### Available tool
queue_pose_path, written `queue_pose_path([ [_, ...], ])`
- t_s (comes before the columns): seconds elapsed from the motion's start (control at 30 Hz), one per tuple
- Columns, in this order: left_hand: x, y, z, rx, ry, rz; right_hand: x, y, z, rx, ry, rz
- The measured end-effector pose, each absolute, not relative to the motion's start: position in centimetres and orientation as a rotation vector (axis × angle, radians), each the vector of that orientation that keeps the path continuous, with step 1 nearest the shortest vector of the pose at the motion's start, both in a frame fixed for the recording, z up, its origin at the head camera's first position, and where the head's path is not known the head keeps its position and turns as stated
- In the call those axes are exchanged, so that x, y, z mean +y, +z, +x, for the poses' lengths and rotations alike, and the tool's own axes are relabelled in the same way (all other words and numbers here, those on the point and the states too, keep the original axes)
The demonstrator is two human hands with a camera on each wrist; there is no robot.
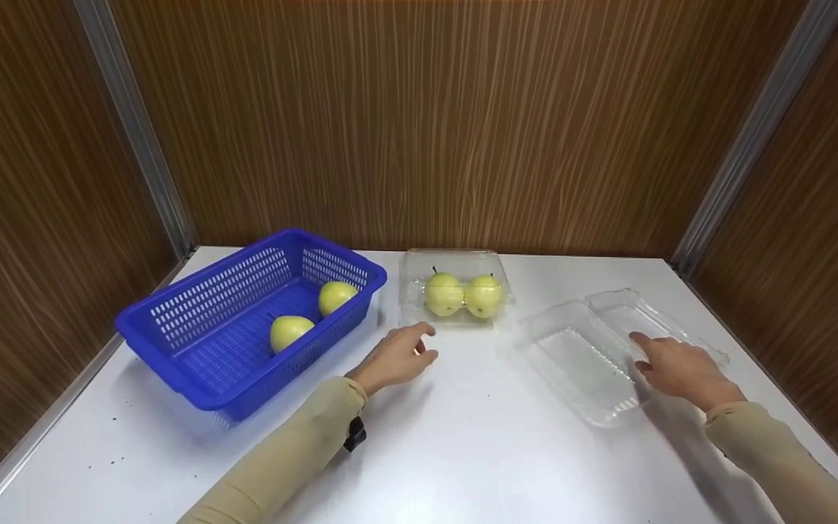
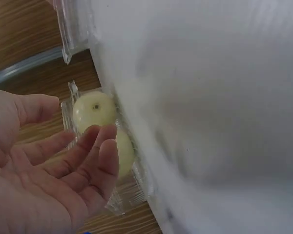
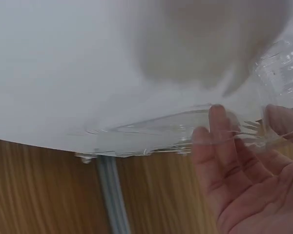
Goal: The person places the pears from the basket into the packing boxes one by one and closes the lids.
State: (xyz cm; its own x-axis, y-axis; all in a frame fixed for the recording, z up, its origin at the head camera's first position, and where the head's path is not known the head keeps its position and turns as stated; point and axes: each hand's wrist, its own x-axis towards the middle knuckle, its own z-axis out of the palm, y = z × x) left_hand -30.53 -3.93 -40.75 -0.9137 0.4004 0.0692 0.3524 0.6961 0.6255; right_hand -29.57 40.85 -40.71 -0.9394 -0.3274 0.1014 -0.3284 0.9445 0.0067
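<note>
My left hand hovers over the white table between the blue basket and a clear plastic box. Its fingers are loosely bent and hold nothing. Two round yellow-green fruits with dark stems, apples or pears, sit in that box; the left wrist view shows them beyond my fingers. On the right, a second clear plastic box lies unfolded, its lid spread to the far right. My right hand is at that lid, thumb and fingers apart; whether the fingertips touch the plastic cannot be told.
A blue perforated basket stands at the left with two more yellow-green fruits inside. Brown wood-grain panels rise behind and at both sides of the white table. Small dark specks dot its left part.
</note>
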Motion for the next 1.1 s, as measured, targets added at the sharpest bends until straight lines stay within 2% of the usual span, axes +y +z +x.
queue_pose_path([
  [0.27,-3.3,-40.7,-29.4,2.888,0.777,1.008,37.6,-40.3,-28.6,-3.019,0.029,0.566],
  [0.63,-2.5,-41.3,-27.3,2.903,0.613,1.311,32.7,-40.4,-26.4,-3.116,0.27,0.511],
  [0.83,-2.6,-41.6,-26.6,2.87,0.516,1.395,29.8,-40.7,-25.2,-3.102,0.312,0.47],
  [1.1,-3.7,-42.3,-26.2,2.878,0.468,1.373,26.6,-41.4,-23.9,-2.986,0.347,0.539],
])
